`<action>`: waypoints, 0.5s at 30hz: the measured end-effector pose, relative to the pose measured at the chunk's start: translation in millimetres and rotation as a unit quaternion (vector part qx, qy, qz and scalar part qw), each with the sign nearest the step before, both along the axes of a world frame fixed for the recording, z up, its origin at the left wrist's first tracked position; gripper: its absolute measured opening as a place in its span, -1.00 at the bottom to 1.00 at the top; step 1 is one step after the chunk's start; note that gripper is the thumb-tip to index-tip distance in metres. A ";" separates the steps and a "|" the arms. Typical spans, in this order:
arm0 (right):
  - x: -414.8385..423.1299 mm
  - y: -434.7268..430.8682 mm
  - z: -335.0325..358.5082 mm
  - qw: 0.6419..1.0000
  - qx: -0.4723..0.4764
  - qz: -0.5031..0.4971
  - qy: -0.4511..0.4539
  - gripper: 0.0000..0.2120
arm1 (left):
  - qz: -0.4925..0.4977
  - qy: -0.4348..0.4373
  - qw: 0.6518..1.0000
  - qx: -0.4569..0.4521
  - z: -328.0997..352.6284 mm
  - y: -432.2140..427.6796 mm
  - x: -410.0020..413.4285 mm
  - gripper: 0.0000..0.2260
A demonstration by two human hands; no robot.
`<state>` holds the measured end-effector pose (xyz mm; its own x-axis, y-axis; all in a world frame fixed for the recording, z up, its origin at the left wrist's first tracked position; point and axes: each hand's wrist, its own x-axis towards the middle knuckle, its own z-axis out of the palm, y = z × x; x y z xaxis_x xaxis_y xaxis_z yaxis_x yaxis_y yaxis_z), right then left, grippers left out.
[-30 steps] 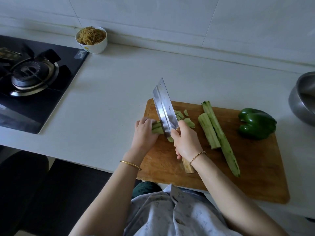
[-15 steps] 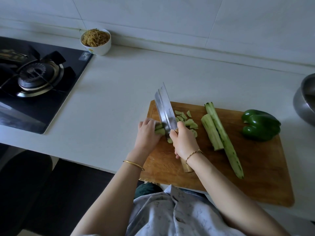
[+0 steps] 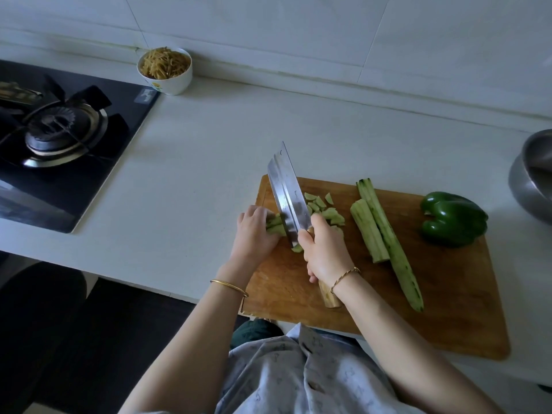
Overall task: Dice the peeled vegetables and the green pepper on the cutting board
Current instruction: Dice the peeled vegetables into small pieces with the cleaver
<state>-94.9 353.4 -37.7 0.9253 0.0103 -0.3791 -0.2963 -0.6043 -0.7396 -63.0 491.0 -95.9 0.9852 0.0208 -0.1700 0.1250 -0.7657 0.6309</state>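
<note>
cleaver mid-cut on a peeled vegetable

the right hand (image 3: 324, 252) is wrapped tight around the pale wooden handle (image 3: 328, 297) of a broad steel cleaver (image 3: 288, 198). its blade slants off to the far left and meets the vegetable below it. the left hand (image 3: 255, 231), fingers curled, holds down the pale green peeled vegetable strips (image 3: 274, 226) just left of the blade, knuckles near the steel. a thin gold bangle (image 3: 228, 286) circles the left wrist and a twisted gold bracelet (image 3: 345, 277) the right.

right of the blade lies a small heap of diced pale green pieces (image 3: 325, 209). all this sits on the far left part of a rectangular wooden cutting board (image 3: 448, 309). further right on the board, a short ridged peeled vegetable (image 3: 369, 231) and a longer peeled vegetable (image 3: 388, 243) lie uncut, side by side and touching. the glossy whole green pepper (image 3: 454, 218) rests near the board's far right corner, apart from them.

the board lies on a white countertop (image 3: 194, 174). at the far left is a black glass gas hob (image 3: 59, 138), with a white bowl of shredded yellowish food (image 3: 165, 70) by the wall. a grey metal bowl (image 3: 534, 177) is cut off by the right edge.
</note>
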 end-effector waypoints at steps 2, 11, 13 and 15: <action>1.9 0.8 -1.1 1.000 -0.008 0.000 0.005 -0.90 | -0.001 -0.003 1.000 0.001 -0.4 -0.2 -0.1 -0.72; 6.1 9.1 -8.8 0.999 -0.025 -0.010 0.016 -0.88 | 0.001 -0.008 1.000 -0.008 -1.4 0.2 -0.2 -0.75; 4.4 7.5 -8.3 1.000 -0.003 -0.029 0.011 -0.87 | 0.005 -0.006 1.000 -0.015 -1.8 0.1 -0.2 -0.75; 1.9 6.4 -5.9 0.999 0.006 -0.033 -0.002 -0.87 | 0.001 -0.005 1.000 -0.019 -1.8 1.0 -0.3 -0.74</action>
<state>-93.0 359.7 -43.6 0.9256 -0.0465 -0.3757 -0.3323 -0.5753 -0.7474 -63.3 492.0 -97.7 0.9867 0.0172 -0.1615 0.1210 -0.7407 0.6609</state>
